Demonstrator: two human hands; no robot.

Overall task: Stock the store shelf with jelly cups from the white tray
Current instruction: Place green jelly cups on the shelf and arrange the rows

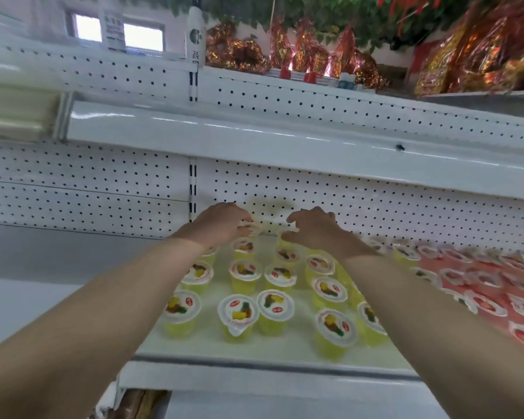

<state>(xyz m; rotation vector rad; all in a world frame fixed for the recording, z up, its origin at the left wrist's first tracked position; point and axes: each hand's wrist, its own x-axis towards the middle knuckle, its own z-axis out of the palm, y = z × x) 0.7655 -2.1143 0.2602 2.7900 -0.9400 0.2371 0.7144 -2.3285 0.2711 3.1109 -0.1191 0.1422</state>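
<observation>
Several yellow jelly cups (245, 272) with white printed lids stand in rows on the white shelf (208, 343). Both my arms reach to the back row by the pegboard. My left hand (221, 222) curls its fingers over a yellow jelly cup (250, 227) whose lid edge shows under the fingertips. My right hand (313, 228) likewise grips a yellow jelly cup (283, 237) at the back, just right of the left one. Both held cups are mostly hidden and blurred. The white tray is out of view.
Red jelly cups (490, 303) crowd the shelf's right part. The upper shelf (254, 128) overhangs the hands. A perforated back panel (390, 207) closes the rear. Red and gold foil packages (300, 55) sit on top. Left of the cups lies bare grey surface (43, 267).
</observation>
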